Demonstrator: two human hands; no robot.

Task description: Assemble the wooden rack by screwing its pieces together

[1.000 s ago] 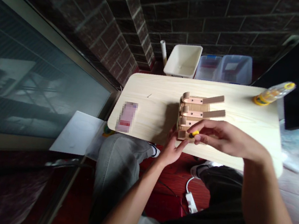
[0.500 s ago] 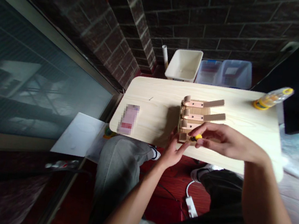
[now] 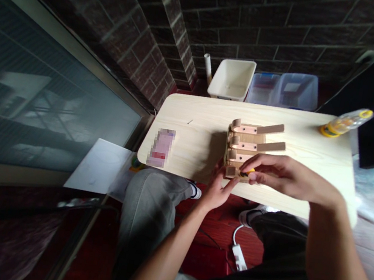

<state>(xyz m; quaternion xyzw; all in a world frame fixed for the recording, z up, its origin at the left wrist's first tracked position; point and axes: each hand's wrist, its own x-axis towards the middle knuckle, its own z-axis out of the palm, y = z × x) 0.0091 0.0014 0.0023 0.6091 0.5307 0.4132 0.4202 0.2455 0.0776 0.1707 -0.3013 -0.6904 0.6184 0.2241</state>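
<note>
A wooden block (image 3: 255, 138) stands on the table, with several light wooden strips screwed across it; each has a curled left end, and two long right ends (image 3: 271, 146) stick out past the block. My left hand (image 3: 218, 187) grips the block's near left corner, thumb in front and fingers at its left side. Above the nearest strip (image 3: 231, 171), my right hand (image 3: 274, 172) pinches a small yellow-and-black screwdriver (image 3: 247, 172) between thumb and fingers. Its tip is too small to make out and partly hidden by the fingers.
On the pale table (image 3: 199, 109) lie a small thin metal piece (image 3: 190, 121) and a blurred-out pink object (image 3: 161, 148). A clear yellow-capped bottle (image 3: 346, 123) stands at the back right. Behind the table are a white bin (image 3: 232, 78) and clear plastic boxes (image 3: 297, 90).
The yellow handle has turned and tilted slightly in my right fingers, showing less of its end. My left hand stays on the block. The whole view has shifted a little.
</note>
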